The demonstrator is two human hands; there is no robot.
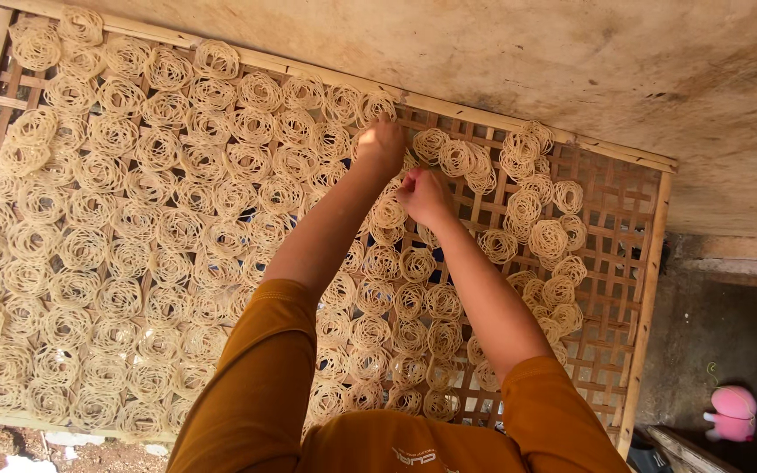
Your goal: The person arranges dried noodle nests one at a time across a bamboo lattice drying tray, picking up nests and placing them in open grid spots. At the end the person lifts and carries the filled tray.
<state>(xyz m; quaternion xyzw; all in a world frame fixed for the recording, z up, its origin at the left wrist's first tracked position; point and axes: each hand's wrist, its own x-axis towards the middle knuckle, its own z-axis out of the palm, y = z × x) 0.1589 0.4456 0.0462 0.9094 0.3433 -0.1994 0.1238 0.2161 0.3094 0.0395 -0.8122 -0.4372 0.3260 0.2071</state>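
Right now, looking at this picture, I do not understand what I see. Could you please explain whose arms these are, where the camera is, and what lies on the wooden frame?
The camera sits on a person's head and looks down, so the two arms in mustard sleeves are that person's own. Below them lies a woven bamboo tray with a wooden rim. Pale round noodle coils lie on it in close rows on the left side; the right side is only partly filled and bare lattice shows. The left hand and the right hand reach to the far edge, close together among the coils. The fingers are too small to tell whether they pinch a coil. A pink toy lies on the ground at the lower right.
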